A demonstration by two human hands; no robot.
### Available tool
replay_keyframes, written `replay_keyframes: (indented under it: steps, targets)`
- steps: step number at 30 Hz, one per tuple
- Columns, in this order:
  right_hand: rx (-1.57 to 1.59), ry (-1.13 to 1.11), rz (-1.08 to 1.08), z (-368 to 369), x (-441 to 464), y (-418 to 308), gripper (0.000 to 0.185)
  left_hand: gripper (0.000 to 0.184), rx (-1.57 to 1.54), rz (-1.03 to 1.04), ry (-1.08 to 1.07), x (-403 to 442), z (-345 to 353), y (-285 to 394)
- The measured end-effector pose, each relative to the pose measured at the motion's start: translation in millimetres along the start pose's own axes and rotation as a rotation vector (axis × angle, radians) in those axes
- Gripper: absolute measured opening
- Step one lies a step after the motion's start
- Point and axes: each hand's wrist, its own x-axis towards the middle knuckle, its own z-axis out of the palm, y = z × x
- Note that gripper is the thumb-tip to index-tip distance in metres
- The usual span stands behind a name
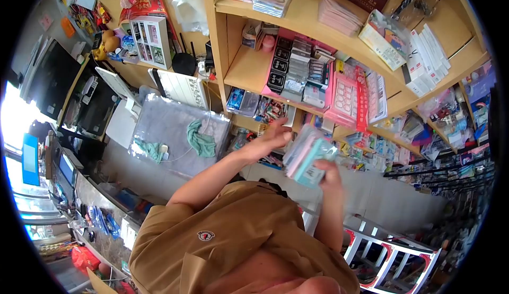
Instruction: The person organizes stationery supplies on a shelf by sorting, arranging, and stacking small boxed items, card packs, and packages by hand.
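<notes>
In the head view, gripped a stack of clear plastic packets (pixel 308 161) near one corner with the curled right hand (pixel 329 173). Looked light, fairly stiff, slick and liable to slide apart; probably best pinched by both edges. Extended left and ahead of that hand. Held the left hand (pixel 271 138) spread, seemingly empty, just beside the stack.
</notes>
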Motion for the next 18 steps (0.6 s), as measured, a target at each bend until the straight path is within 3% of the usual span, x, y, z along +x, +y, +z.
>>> replay_keyframes:
  steps: [3, 6, 7, 9, 13, 18]
  targets:
    - [-0.066, 0.087, 0.143, -37.7, 20.9, 73.9, 0.055, 0.127, 0.401, -0.176, -0.132, -6.9, 18.6, -27.6]
    - [-0.172, 0.092, 0.187, -42.6, 15.5, 115.4, 0.059, 0.139, 0.359, -0.243, -0.052, -13.7, 3.5, -104.6]
    - [-0.187, 0.119, 0.207, -36.9, 10.3, 128.2, 0.061, 0.139, 0.358, -0.243, -0.052, -22.9, 8.0, -106.0]
    - [-0.104, 0.133, 0.215, -30.0, 2.8, 155.2, 0.056, 0.14, 0.063, -0.319, -0.038, -45.9, 10.1, -108.2]
    - [0.067, 0.142, 0.207, -15.5, 8.0, 187.1, 0.047, 0.124, 0.169, -0.401, 0.051, -65.4, -8.9, -138.2]
    - [0.115, 0.114, 0.313, 11.8, 30.7, 189.8, 0.05, 0.135, 0.116, -0.392, 0.078, -82.4, -44.8, -152.0]
